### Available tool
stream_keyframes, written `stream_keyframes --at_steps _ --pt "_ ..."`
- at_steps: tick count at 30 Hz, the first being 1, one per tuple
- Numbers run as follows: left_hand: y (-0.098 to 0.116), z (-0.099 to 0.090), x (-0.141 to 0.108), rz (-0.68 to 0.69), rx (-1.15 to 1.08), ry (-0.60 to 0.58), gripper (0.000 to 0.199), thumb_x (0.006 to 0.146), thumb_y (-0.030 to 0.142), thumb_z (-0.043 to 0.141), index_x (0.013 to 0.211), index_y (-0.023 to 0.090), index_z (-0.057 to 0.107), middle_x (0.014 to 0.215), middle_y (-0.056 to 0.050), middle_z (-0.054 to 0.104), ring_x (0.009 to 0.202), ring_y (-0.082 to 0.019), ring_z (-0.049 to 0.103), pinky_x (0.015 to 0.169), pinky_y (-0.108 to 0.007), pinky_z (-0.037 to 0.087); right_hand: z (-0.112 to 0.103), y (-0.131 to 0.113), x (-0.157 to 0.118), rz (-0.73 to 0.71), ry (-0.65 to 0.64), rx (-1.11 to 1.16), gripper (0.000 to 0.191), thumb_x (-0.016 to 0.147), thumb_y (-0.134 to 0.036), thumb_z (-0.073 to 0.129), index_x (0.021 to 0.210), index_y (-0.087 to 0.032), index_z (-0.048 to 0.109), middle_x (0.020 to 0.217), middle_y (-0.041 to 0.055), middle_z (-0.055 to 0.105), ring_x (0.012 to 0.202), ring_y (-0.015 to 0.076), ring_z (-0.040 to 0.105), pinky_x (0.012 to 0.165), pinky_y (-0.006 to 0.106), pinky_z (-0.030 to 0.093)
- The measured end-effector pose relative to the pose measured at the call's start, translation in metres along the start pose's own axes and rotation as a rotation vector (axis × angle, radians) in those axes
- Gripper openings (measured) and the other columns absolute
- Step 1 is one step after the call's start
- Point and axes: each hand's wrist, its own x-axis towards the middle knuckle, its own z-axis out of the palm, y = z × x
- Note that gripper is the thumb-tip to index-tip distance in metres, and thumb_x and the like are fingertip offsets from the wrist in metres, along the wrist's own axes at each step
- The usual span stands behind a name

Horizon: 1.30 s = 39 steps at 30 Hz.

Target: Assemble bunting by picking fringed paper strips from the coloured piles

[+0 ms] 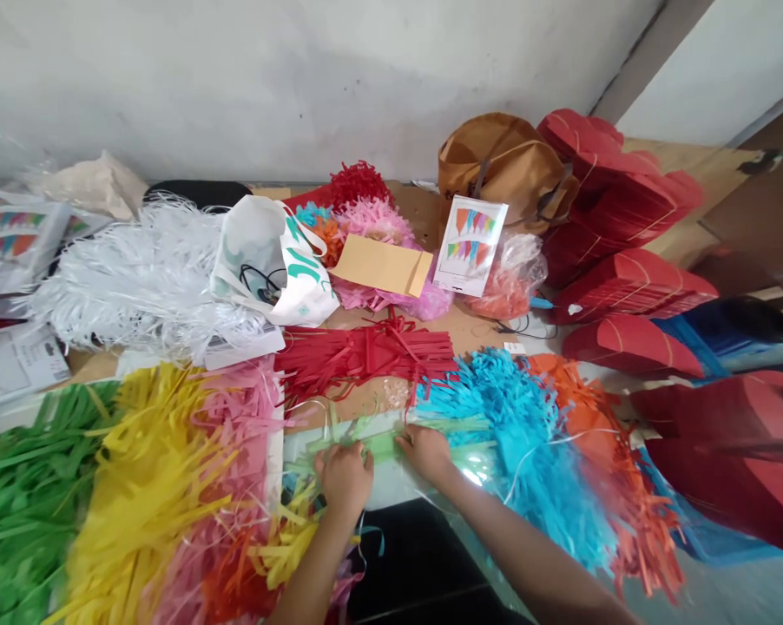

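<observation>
Light green fringed paper [384,444] lies across the glassy work surface in front of me. My left hand [345,473] is at its left part, fingers curled on the strips. On its right part, my right hand [425,450] pinches the paper near the edge. Just behind lies a bundle of red fringed strips [371,351]. Blue fringe [515,425] spreads to the right of my right hand, and some yellow fringe [291,529] sits left of my left forearm.
Green [33,469], yellow [150,469] and pink [245,417] fringes cover the left. Behind are white fringe [137,269], a white bag [271,260], an envelope [382,265] and a brown bag [502,169]. Orange fringe [587,425] and red stacks [632,282] stand right.
</observation>
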Motion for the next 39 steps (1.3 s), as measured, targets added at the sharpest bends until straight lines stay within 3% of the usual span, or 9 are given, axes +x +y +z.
stream_keyframes --at_steps 8,13,18,20,26,31,33,36,39 --pt "-0.002 0.001 0.006 0.002 0.008 0.003 0.023 0.086 0.029 0.053 0.09 0.021 0.073 0.077 -0.009 0.071 0.089 -0.028 0.063 0.097 -0.051 0.032 0.003 -0.001 0.01 0.05 0.019 -0.02 0.026 0.089 -0.044 0.059 0.079 -0.022 0.07 0.077 0.0057 0.074 0.068 0.0215 0.067 0.056 0.026 0.038" --pt "-0.002 -0.006 0.008 0.249 0.005 0.015 0.025 0.087 0.017 0.052 0.105 0.022 0.069 0.107 -0.009 0.066 0.106 -0.028 0.054 0.097 -0.044 0.035 -0.002 0.006 0.004 0.026 0.146 -0.034 0.023 0.089 -0.04 0.062 0.101 -0.02 0.067 0.095 0.0107 0.073 0.087 0.0258 0.066 0.076 0.035 0.044" --pt "-0.006 -0.012 0.014 0.54 -0.007 -0.036 0.024 0.086 0.013 0.051 0.081 0.025 0.071 0.089 -0.005 0.068 0.102 -0.024 0.054 0.106 -0.045 0.03 0.006 0.027 -0.021 -0.608 0.352 -0.016 0.028 0.084 -0.034 0.065 0.11 -0.023 0.066 0.121 0.0089 0.065 0.116 0.0279 0.052 0.108 0.051 0.024" --pt "-0.007 -0.015 0.012 0.598 -0.008 -0.03 0.018 0.083 0.017 0.055 0.085 0.024 0.072 0.091 -0.006 0.069 0.109 -0.026 0.052 0.113 -0.048 0.021 0.011 0.035 -0.021 -0.722 0.401 -0.017 0.021 0.084 -0.027 0.064 0.103 -0.023 0.068 0.118 0.0072 0.067 0.117 0.0273 0.051 0.109 0.053 0.019" --pt "-0.01 -0.011 0.003 0.617 0.006 0.002 0.019 0.083 0.023 0.059 0.098 0.023 0.07 0.096 -0.008 0.07 0.116 -0.029 0.052 0.118 -0.054 0.01 0.005 0.044 -0.007 -0.614 0.462 0.05 0.012 0.087 -0.025 0.062 0.082 -0.026 0.073 0.105 0.0027 0.073 0.112 0.0243 0.054 0.103 0.048 0.025" --pt "-0.013 0.005 0.001 0.556 -0.002 0.029 0.031 0.086 0.008 0.048 0.098 0.025 0.071 0.097 -0.008 0.072 0.118 -0.028 0.053 0.116 -0.057 0.011 0.011 0.026 -0.024 -0.622 0.489 -0.063 0.026 0.082 -0.021 0.065 0.108 -0.026 0.069 0.127 0.0074 0.063 0.122 0.0301 0.046 0.107 0.051 0.019" --pt "-0.015 0.006 0.0 0.542 -0.009 0.035 0.03 0.088 0.009 0.047 0.097 0.024 0.071 0.097 -0.008 0.072 0.118 -0.028 0.053 0.116 -0.058 0.01 0.018 0.019 -0.025 -0.674 0.415 -0.087 0.027 0.085 -0.018 0.063 0.11 -0.025 0.067 0.112 0.0067 0.069 0.111 0.0268 0.052 0.104 0.048 0.025" --pt "-0.021 0.001 -0.002 0.532 -0.027 0.036 0.027 0.089 0.013 0.049 0.096 0.026 0.071 0.095 -0.006 0.073 0.117 -0.027 0.054 0.116 -0.058 0.009 0.023 0.019 -0.017 -0.604 0.384 -0.076 0.013 0.089 -0.017 0.06 0.092 -0.024 0.07 0.089 0.0035 0.071 0.09 0.0223 0.057 0.091 0.042 0.032" --pt "-0.028 -0.004 -0.003 0.517 -0.054 0.039 0.025 0.089 0.015 0.051 0.093 0.028 0.071 0.095 -0.004 0.073 0.116 -0.026 0.054 0.116 -0.058 0.008 0.018 0.027 -0.007 -0.601 0.37 -0.052 0.014 0.086 -0.028 0.065 0.1 -0.023 0.069 0.1 0.0042 0.071 0.091 0.0217 0.057 0.085 0.038 0.034"
